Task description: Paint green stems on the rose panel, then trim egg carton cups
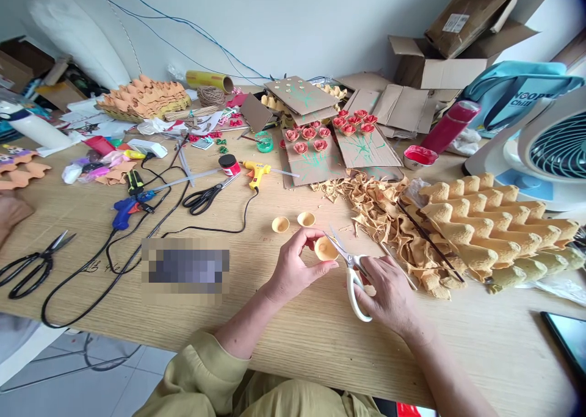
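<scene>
Between the thumb and fingers of my left hand (295,264) is a small yellow egg-carton cup (324,250). My right hand (389,292) is closed on white-handled scissors (353,282), with its fingers in the loops. The parted blades reach up and left to the cup's right rim. Two more cut cups, one on the left (280,224) and one on the right (306,219), sit on the table just beyond my left hand. Torn carton scraps (379,203) lie in a heap beyond my right hand.
Egg cartons (485,221) are stacked at the right, near a fan (558,142). Red flowers stand on cardboard panels (366,148) at the back. A yellow glue gun (257,174), a blue glue gun (123,212), cords and black scissors (39,264) lie left. Part of another person shows at the left edge.
</scene>
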The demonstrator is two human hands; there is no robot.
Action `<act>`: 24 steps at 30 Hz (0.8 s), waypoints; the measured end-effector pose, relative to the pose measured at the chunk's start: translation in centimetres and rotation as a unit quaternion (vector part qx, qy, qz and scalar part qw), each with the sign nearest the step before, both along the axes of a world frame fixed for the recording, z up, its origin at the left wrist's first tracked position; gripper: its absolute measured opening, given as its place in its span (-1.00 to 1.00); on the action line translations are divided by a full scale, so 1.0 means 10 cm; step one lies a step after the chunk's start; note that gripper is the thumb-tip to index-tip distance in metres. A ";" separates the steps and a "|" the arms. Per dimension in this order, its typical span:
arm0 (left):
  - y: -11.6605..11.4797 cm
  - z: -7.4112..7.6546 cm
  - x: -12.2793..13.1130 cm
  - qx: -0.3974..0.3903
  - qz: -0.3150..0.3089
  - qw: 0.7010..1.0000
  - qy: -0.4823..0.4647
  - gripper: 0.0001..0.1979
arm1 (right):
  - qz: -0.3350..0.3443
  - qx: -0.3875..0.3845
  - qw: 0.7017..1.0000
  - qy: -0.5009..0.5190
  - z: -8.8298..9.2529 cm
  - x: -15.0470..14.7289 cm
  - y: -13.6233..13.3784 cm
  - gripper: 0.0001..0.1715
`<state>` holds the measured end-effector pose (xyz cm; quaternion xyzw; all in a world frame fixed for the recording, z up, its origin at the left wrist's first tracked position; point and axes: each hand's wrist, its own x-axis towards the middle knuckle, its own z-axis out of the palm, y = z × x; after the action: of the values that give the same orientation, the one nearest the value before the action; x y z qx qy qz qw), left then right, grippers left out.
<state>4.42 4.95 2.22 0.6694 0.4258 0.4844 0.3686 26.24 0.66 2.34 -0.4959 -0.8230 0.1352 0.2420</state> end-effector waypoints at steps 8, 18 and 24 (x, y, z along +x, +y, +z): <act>0.00 0.04 -0.03 -0.038 -0.022 0.998 -0.048 -0.54 | 0.011 0.012 1.000 -0.007 0.00 0.04 -0.01 -0.76; 0.02 -0.01 -0.05 -0.065 -0.095 0.988 -0.100 -0.54 | 0.005 -0.004 1.000 -0.021 -0.01 0.04 0.00 -0.76; 0.02 -0.05 -0.07 -0.078 -0.132 0.983 -0.106 -0.54 | 0.005 -0.013 1.000 -0.013 -0.04 0.05 0.03 -0.77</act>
<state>3.71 5.16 1.77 0.6338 0.3291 0.4652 0.5230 26.77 0.92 1.91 -0.4965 -0.8268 0.1408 0.2239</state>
